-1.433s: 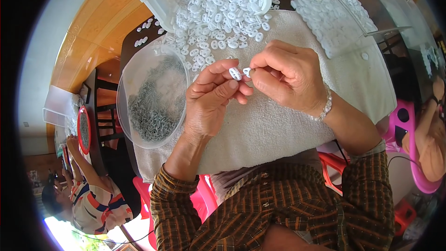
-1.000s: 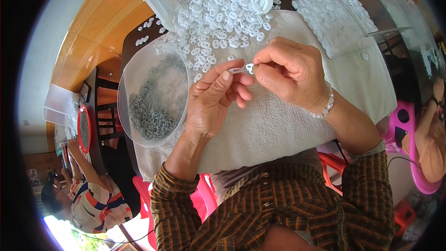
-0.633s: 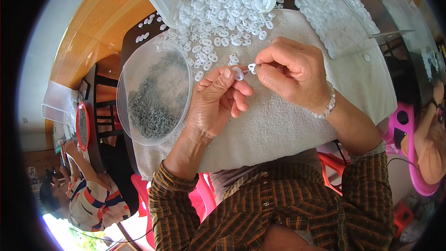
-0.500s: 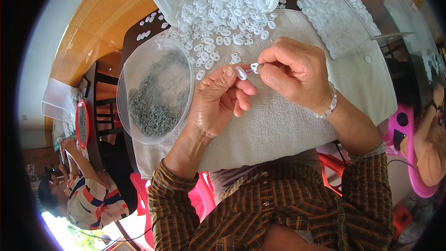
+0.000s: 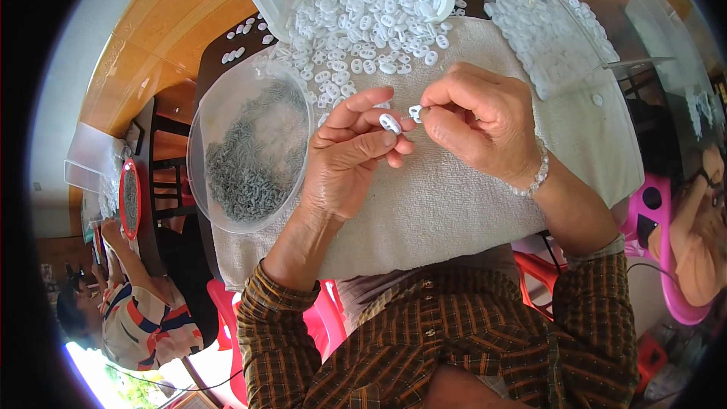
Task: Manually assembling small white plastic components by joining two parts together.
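Note:
Over the towel, my left hand (image 5: 354, 144) holds a small white oval plastic piece with two holes (image 5: 390, 123), like a cord lock part, between thumb and fingers. My right hand (image 5: 485, 121) pinches a second white holed piece (image 5: 415, 113) just to the right of it. A thin metal spring (image 5: 404, 118) shows between the two pieces. To the left stands a clear round tub (image 5: 198, 201) with many small grey springs (image 5: 246, 182) inside. Beyond my hands, loose white pieces (image 5: 333, 79) spill from a tipped white bin (image 5: 261, 0).
A beige towel (image 5: 424, 212) covers the dark table. At the far right, a clear bin (image 5: 560, 53) holds a heap of white pieces. One person (image 5: 144, 310) sits at the left by a red tray (image 5: 130, 198); another person's arm (image 5: 693, 235) shows at the right near a pink chair (image 5: 666, 288).
My left thumb has shifted lower and its fingers have lifted, turning the white piece so its holes show. My right hand has stayed nearly still.

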Motion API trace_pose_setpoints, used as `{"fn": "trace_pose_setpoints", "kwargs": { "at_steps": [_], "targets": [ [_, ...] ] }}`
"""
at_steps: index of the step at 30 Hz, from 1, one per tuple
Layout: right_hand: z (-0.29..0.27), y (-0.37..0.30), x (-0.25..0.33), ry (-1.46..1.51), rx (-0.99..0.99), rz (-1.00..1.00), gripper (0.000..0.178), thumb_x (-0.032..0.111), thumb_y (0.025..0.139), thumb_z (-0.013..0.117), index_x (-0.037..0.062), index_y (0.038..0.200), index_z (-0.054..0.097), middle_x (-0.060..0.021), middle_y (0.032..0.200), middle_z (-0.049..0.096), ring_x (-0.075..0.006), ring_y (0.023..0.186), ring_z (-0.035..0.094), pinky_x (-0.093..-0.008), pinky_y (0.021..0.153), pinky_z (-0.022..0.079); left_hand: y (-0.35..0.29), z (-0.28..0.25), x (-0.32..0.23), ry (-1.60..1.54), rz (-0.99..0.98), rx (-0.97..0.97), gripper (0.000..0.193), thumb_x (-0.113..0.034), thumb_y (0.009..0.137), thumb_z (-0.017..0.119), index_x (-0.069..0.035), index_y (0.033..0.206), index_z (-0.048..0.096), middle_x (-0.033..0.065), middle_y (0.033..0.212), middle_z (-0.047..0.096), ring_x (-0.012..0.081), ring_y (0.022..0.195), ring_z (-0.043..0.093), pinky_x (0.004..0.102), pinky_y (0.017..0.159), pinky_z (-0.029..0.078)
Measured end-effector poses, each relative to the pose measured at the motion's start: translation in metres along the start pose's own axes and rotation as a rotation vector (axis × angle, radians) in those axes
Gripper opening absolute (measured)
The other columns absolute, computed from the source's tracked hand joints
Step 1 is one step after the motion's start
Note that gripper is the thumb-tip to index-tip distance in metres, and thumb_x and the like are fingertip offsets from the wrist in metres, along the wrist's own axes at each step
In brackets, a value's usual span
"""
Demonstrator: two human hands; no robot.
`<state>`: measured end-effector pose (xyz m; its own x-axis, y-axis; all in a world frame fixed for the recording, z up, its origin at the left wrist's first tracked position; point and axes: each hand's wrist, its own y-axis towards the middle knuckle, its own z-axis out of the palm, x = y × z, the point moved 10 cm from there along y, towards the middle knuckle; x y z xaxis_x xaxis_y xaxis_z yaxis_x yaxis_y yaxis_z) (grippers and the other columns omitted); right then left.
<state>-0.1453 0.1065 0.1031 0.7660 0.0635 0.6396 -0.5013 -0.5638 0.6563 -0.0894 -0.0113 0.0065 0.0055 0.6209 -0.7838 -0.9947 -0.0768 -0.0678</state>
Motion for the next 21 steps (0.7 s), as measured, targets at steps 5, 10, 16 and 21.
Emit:
{"fn": "trace_pose_setpoints", "kwargs": {
  "at_steps": [5, 10, 16, 21],
  "targets": [
    [0.003, -0.001, 0.003, -0.025, 0.023, -0.029, 0.006, -0.003, 0.072, 0.062, 0.002, 0.075, 0.061, -0.0018, 0.066, 0.057, -0.0059, 0.048, 0.047, -0.0213, 0.043, 0.036, -0.001, -0.002, 0.0, 0.008, 0.031, -0.017, 0.024, 0.003, 0.087, 0.056, -0.002, 0.11, 0.059, 0.0133, 0.1, 0.065, 0.0213, 0.087, 0.066, 0.028, 0.071, 0.053],
    [0.002, -0.001, 0.004, -0.024, 0.019, -0.034, 0.006, -0.003, 0.072, 0.062, 0.0023, 0.074, 0.061, -0.002, 0.066, 0.057, -0.0055, 0.047, 0.047, -0.0214, 0.042, 0.035, 0.0, 0.0, -0.001, -0.004, 0.056, -0.008, 0.018, 0.002, 0.088, 0.056, 0.0, 0.105, 0.06, 0.0117, 0.098, 0.064, 0.0212, 0.088, 0.066, 0.029, 0.074, 0.054],
    [0.002, -0.001, 0.011, -0.057, 0.017, -0.058, 0.006, -0.002, 0.071, 0.063, 0.0029, 0.074, 0.061, -0.0027, 0.067, 0.057, -0.0064, 0.046, 0.047, -0.0221, 0.041, 0.035, 0.0, 0.004, -0.003, 0.023, 0.076, 0.021, 0.017, 0.001, 0.088, 0.056, 0.001, 0.104, 0.06, 0.0115, 0.099, 0.064, 0.0201, 0.088, 0.065, 0.0287, 0.075, 0.053],
    [0.002, -0.003, 0.012, -0.059, 0.009, -0.069, 0.006, -0.002, 0.07, 0.063, 0.0026, 0.073, 0.061, -0.0027, 0.065, 0.055, -0.0071, 0.045, 0.046, -0.0227, 0.041, 0.036, 0.0, 0.004, -0.003, 0.026, 0.083, 0.024, 0.017, 0.001, 0.088, 0.056, 0.001, 0.105, 0.06, 0.0115, 0.098, 0.064, 0.0199, 0.089, 0.064, 0.0288, 0.076, 0.053]
  ]
}}
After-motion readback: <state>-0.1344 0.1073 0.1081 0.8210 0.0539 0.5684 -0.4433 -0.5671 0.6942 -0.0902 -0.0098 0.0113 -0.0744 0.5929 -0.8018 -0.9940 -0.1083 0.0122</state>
